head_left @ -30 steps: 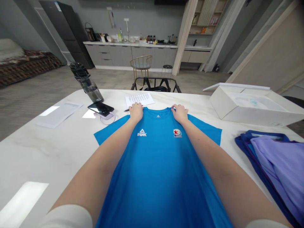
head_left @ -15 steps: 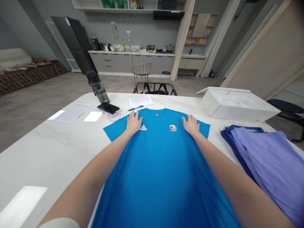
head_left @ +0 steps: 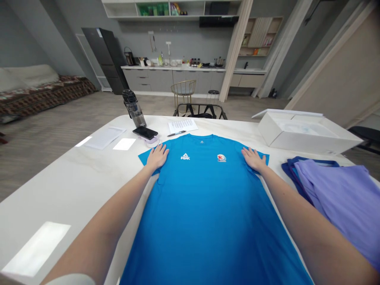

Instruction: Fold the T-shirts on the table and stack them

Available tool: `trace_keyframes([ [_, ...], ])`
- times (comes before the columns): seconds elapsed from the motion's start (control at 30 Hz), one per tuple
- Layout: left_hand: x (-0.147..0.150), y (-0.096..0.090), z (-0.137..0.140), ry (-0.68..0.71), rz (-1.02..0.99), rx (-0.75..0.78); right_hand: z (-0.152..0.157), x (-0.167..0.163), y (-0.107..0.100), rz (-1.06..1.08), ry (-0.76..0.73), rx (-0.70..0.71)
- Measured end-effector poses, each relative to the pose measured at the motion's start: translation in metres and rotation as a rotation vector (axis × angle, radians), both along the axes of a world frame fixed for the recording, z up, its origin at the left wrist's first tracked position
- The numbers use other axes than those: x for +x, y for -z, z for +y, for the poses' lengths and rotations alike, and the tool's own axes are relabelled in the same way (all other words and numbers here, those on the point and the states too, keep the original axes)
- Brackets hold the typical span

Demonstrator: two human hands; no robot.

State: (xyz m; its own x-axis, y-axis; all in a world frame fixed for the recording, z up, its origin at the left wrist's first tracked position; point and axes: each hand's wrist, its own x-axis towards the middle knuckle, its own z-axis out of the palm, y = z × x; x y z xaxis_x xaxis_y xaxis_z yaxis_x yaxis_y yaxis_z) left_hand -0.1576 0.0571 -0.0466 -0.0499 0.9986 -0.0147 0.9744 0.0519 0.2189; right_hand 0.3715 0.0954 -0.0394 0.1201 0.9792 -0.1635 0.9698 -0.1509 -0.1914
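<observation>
A blue T-shirt [head_left: 204, 198] lies spread front side up, its collar toward the far edge of the table. White lettering shows on one side of its chest and a round badge with a red star on the other. Flat on the left sleeve seam rests my left hand [head_left: 158, 156], fingers stretched out. My right hand [head_left: 253, 159] lies the same way on the right shoulder and sleeve, palm down with fingers extended. Neither hand grips the cloth. The shirt's lower hem is out of view.
Folded clothes, a lilac one [head_left: 341, 194] on top, lie at the right. Behind them stands an open white box [head_left: 308, 136]. Beyond my left hand are a phone [head_left: 145, 133], a water bottle [head_left: 135, 111], a pen [head_left: 176, 133] and paper sheets [head_left: 182, 126] on the white table [head_left: 74, 190].
Both hands have slid outward from the chest area to the sleeves, uncovering the white lettering. The camera view has shifted slightly to the left.
</observation>
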Motion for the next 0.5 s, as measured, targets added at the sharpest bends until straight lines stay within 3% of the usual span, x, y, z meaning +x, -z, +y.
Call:
trace_keyframes([
  [0.3,-0.011,0.0,0.01,0.036,0.034,-0.026,0.018,0.018,0.012,-0.136,-0.07,0.044],
  [0.5,-0.012,0.001,0.01,0.042,0.048,-0.003,0.018,0.022,0.014,-0.107,-0.086,0.103],
])
